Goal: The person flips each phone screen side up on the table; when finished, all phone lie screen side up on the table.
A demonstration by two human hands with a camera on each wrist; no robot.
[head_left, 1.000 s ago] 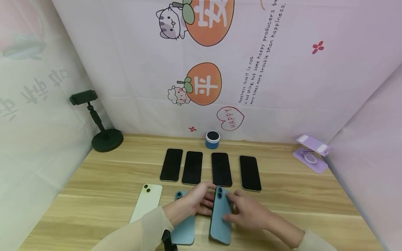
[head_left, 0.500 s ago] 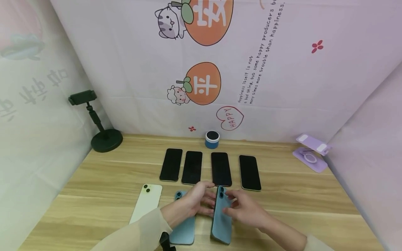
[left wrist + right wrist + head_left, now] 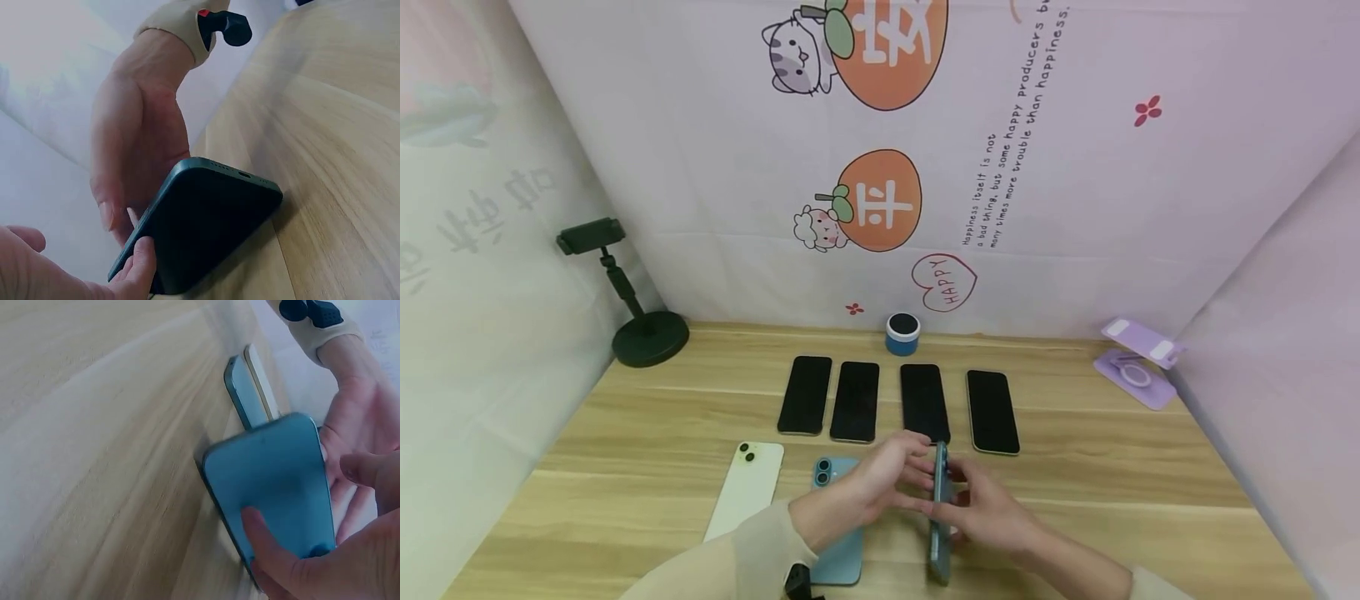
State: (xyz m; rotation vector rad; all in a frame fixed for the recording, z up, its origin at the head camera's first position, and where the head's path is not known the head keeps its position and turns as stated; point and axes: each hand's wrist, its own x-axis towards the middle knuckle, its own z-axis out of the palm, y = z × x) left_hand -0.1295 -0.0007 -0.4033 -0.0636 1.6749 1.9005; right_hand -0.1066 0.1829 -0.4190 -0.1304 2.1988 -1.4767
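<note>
In the head view a blue smartphone [image 3: 938,517] stands on its long edge on the table, between both hands. Its dark screen faces my left hand [image 3: 887,475]; its blue back shows in the right wrist view. My left fingers touch the screen side, with the thumb near the raised edge. My right hand [image 3: 988,504] holds it from the back side, one fingertip resting on the blue back. Left of it a second blue smartphone [image 3: 842,554] lies back up, partly under the left forearm. A pale yellow smartphone [image 3: 748,483] lies back up farther left.
Several black-screened phones lie face up in a row behind the hands, such as the rightmost one [image 3: 992,412]. Behind them stands a blue and white jar [image 3: 902,335]. A black phone stand [image 3: 636,308] is at back left, a purple folding stand [image 3: 1138,362] at back right.
The smartphone between the hands has turned from lying tilted, back up, to standing on its long edge, its back swung to the right. Both hands have shifted slightly right.
</note>
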